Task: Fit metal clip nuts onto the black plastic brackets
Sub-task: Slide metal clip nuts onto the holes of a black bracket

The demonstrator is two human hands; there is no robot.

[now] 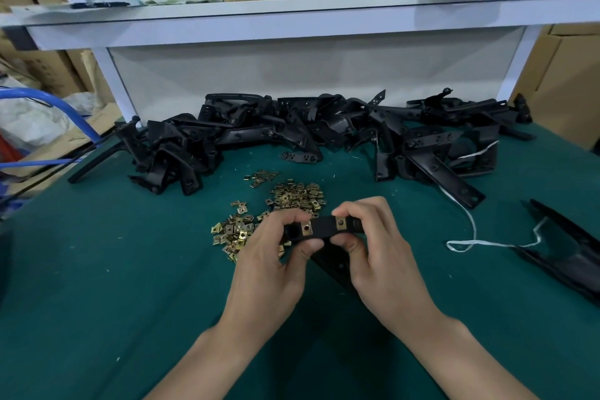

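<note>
Bracket [324, 227] is being held just above the counter [130, 269], near the middle of its front edge, with both hands curling around it. The left hand [276, 256] is pinching the left end, thumb underneath and fingers folding over the top. The right hand [380, 247] is pinching the right end in the same way, and neither hand is showing anything else in its grasp. The bracket's long axis is running left to right between the hands, tilting slightly up toward the right, while a second leg is dropping back toward the person beneath the palms. Two clipped nuts are sitting on the upper strip: one nut [306, 229] just beside the left thumb, the other nut [341, 222] just under the right fingertips. A dark round hole at the left end is looking unfilled, though fingers are partly hiding it. Loose nuts [293, 196] are lying scattered just beyond the hands and to their left, so the left hand is sitting nearer and would likely be the one reaching while the right is steadying. A heap [259, 133] of bare brackets is lying along the back edge, well apart, and a string [472, 227] is trailing toward the right edge.
</note>
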